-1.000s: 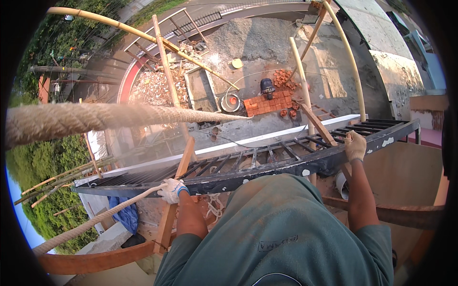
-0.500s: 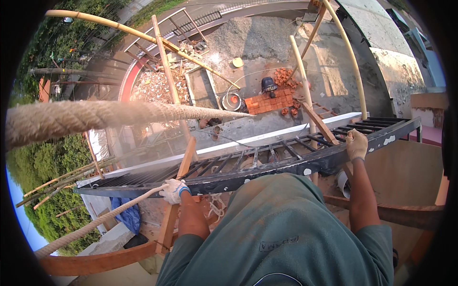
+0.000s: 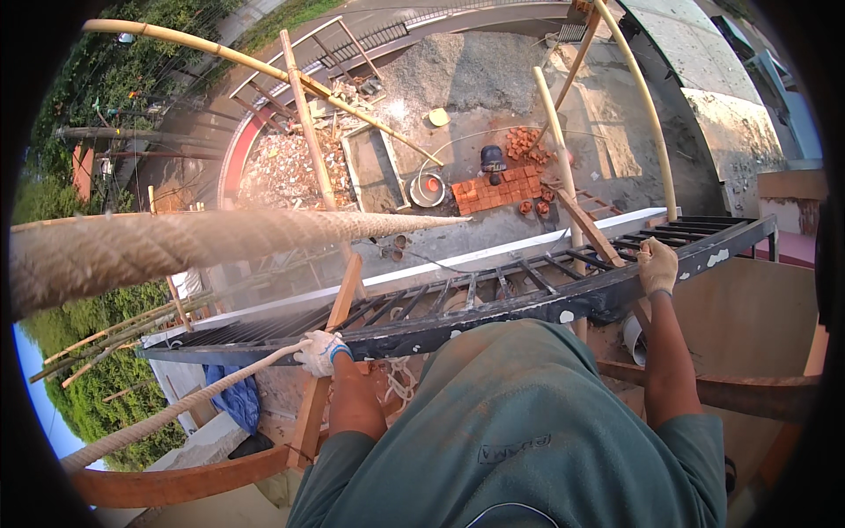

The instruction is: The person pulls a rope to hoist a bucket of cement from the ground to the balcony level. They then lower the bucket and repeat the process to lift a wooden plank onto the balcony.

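Note:
My left hand (image 3: 319,354), in a white glove with a blue cuff edge, is closed around a thick beige rope (image 3: 189,403) beside the black metal railing (image 3: 519,314). That rope runs off to the lower left. A second stretch of rope (image 3: 194,249), large and close on the left, tapers down toward the ground below. On the right, my right hand (image 3: 658,267) wears a tan glove and is closed on the railing, its fingertips partly hidden. A wooden post (image 3: 345,290) stands next to my left hand, and a slanting timber (image 3: 591,231) near my right.
Far below, a person (image 3: 493,160) is beside stacked orange bricks (image 3: 502,190), with a round bucket (image 3: 428,189) nearby. Bamboo poles (image 3: 656,114) rise beyond the railing. A curved wooden beam (image 3: 185,478) lies at lower left, near a blue tarp (image 3: 236,398).
The large upper stretch of rope has shifted lower in the picture, uncovering some ground above it. The person below has moved slightly. Both my hands keep their places.

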`<state>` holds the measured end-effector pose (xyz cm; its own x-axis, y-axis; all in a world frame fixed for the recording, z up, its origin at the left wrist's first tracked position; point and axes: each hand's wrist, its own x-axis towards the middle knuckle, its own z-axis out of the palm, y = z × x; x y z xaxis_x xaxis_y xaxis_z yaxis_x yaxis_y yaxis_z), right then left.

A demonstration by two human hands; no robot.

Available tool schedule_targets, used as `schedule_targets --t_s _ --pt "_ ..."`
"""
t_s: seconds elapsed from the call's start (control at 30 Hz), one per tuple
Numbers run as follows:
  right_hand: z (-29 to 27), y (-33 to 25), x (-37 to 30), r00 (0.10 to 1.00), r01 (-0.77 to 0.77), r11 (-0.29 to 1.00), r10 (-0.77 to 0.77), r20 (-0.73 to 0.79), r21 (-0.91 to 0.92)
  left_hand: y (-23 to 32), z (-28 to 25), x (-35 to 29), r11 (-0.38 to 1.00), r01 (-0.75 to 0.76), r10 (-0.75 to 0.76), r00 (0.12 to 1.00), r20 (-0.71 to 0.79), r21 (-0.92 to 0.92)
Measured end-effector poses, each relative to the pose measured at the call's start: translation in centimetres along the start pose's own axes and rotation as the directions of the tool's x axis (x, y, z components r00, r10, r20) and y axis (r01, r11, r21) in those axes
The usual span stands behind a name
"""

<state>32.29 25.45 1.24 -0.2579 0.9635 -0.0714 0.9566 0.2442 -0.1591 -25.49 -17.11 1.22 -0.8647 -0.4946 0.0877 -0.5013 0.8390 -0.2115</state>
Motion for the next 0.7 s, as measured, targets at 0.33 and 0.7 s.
schedule_targets --t_s 0.33,0.7 --pt "0.1 0.0 0.0 1.0 -0.005 1.0 0.005 -0.01 0.016 -0.2 0.2 -0.1 0.999 -0.028 0.029 1.0 -0.002 0.015" --pt "-0.5 -0.8 0.1 1.0 -0.013 1.0 0.013 -0.008 0.005 -1.2 2.4 1.5 0.991 -0.093 0.094 0.996 0.0 0.096"
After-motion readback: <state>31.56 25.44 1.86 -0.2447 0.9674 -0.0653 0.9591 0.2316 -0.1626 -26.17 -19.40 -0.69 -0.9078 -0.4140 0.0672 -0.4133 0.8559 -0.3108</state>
